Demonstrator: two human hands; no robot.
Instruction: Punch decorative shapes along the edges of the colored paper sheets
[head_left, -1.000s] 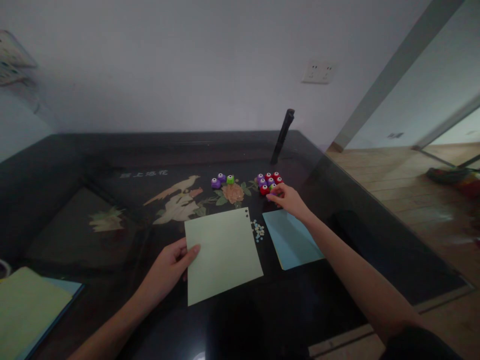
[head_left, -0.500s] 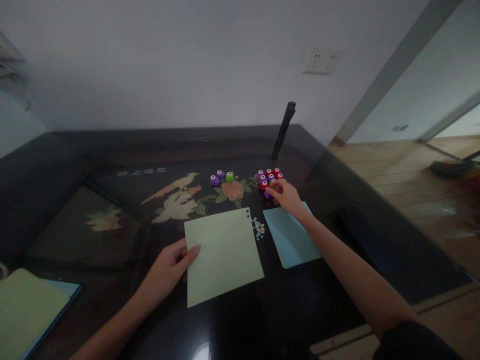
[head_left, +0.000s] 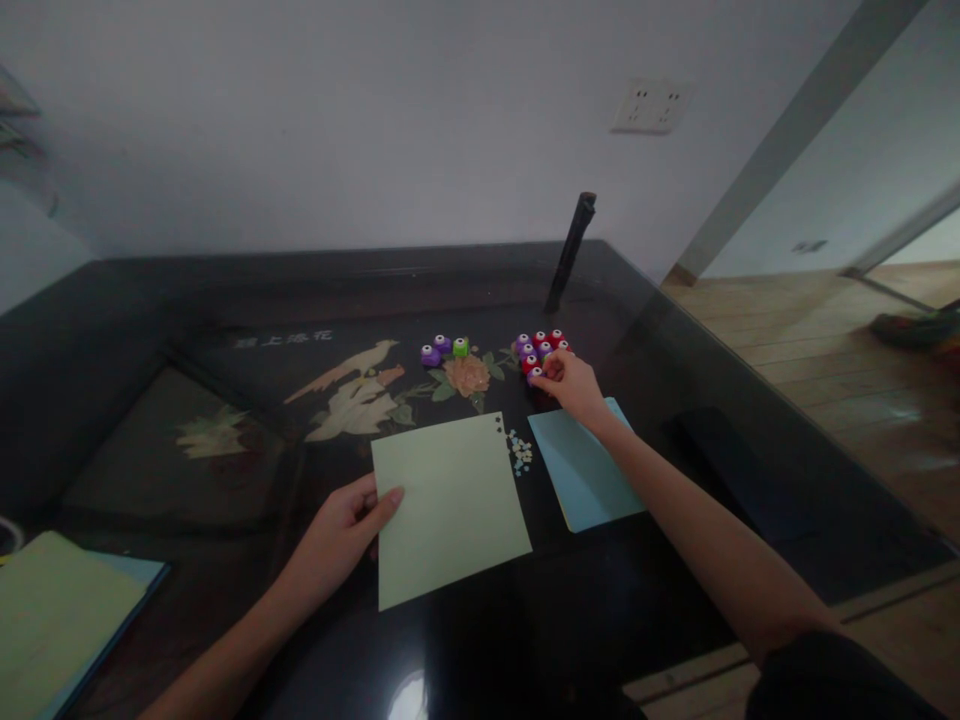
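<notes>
My left hand (head_left: 356, 520) pinches the left edge of a pale green sheet of paper (head_left: 450, 515), thumb on top. Small star-shaped holes show at the sheet's top right corner. With its fingers closed, my right hand (head_left: 571, 385) grips a purple craft punch (head_left: 535, 377) at the near side of a cluster of red and purple punches (head_left: 540, 345). The fingers hide part of that cluster. Tiny punched-out paper pieces (head_left: 520, 453) lie just right of the sheet. A blue sheet of paper (head_left: 585, 475) rests beneath my right wrist.
Two purple punches and a green punch (head_left: 460, 347) stand farther left. More coloured paper (head_left: 64, 610) lies at the table's left front. An upright black post (head_left: 571, 250) stands near the back right. The glossy dark table (head_left: 480, 640) meets a wall with sockets (head_left: 652, 106).
My right hand has shifted the purple punch slightly up and against the cluster. The left hand and green sheet stay almost the same. The view has tilted slightly.
</notes>
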